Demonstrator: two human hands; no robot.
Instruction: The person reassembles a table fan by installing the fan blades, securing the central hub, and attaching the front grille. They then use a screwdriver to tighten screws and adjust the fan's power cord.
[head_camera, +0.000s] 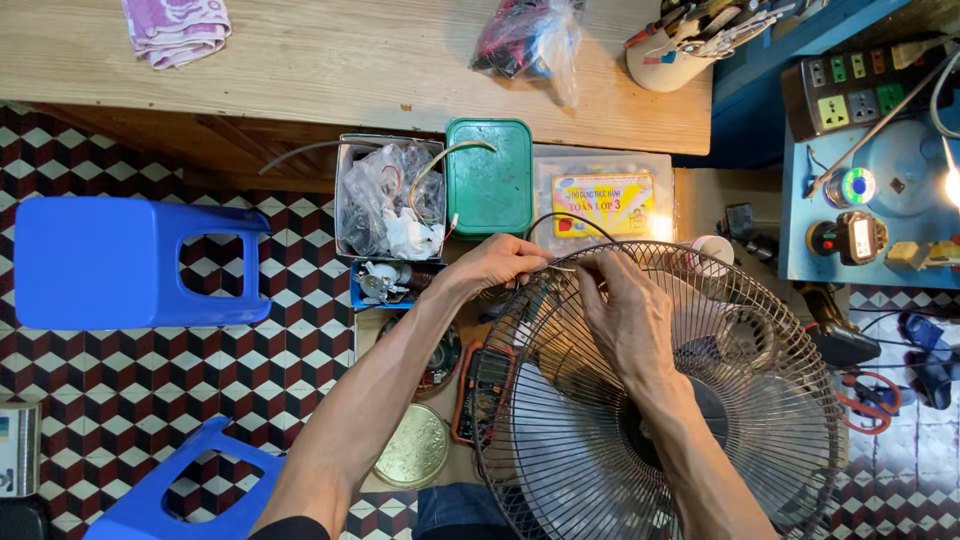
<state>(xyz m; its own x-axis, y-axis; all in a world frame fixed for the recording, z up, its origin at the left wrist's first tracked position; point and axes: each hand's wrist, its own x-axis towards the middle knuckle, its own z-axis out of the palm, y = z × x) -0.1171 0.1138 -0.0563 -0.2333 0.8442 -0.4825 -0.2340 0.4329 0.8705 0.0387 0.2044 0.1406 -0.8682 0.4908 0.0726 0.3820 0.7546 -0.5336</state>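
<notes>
Up at the far rim of the wire fan guard (640, 400), left hand (495, 262) and right hand (625, 310) both pinch it, fingertips nearly meeting, neither nearer.

Both hands on a round wire fan guard (660, 400): left hand (495, 262) pinching its top rim, right hand (625, 310) just beside, fingers closed on the wires. Green box (488, 178) behind, blue stool (120, 262) at left.

Your surfaces: wooden bench (330, 70) w/ pink cloth (176, 28), plastic bag (528, 38), tool cup (668, 60). Your tiled floor (290, 300): 2 blue stools (125, 262), green box (489, 177), brass lid (412, 447).
</notes>
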